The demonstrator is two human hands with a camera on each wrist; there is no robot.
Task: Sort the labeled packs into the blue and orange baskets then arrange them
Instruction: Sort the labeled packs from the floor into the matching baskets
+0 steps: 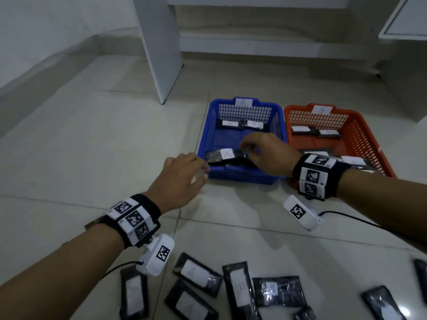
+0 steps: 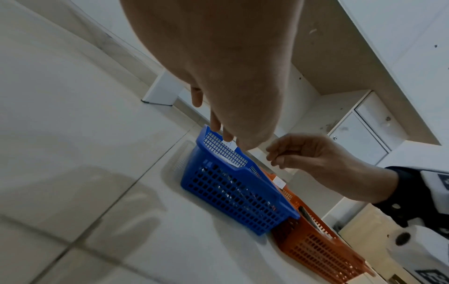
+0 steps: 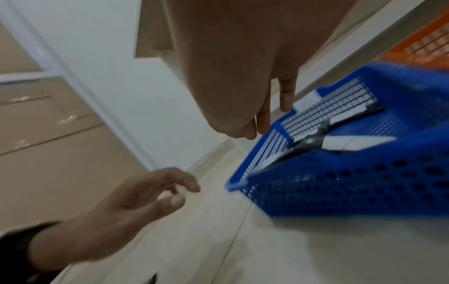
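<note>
Left hand: the left hand (image 1: 182, 179) hung over the floor (image 1: 97, 139) just beside the near left corner of the blue basket (image 1: 203, 139). Its fingers were loosely spread and held nothing.

Right hand: the right hand (image 1: 268, 153) was over the near part of the blue basket. Its fingers were bent a little and loose, with nothing between them.

Pack with A: a black pack (image 1: 225, 155) with a white "A" tag lay in the near end of the blue basket, right under the right hand.

Other packs: two more lay at the far end of the blue one. The orange basket (image 1: 367, 144) also had packs in it. Many packs (image 1: 196, 273) were left on the floor near the person.

What could go wrong: the near pack looked crooked, so I think the next ones could pile up messy. A hand could bump the light basket and push it. Blurry tags could send a pack to the wrong basket.

Edges and room: the two baskets sat side by side, almost touching. There was open floor to the left and in front. The middle of the blue basket had room.
</note>
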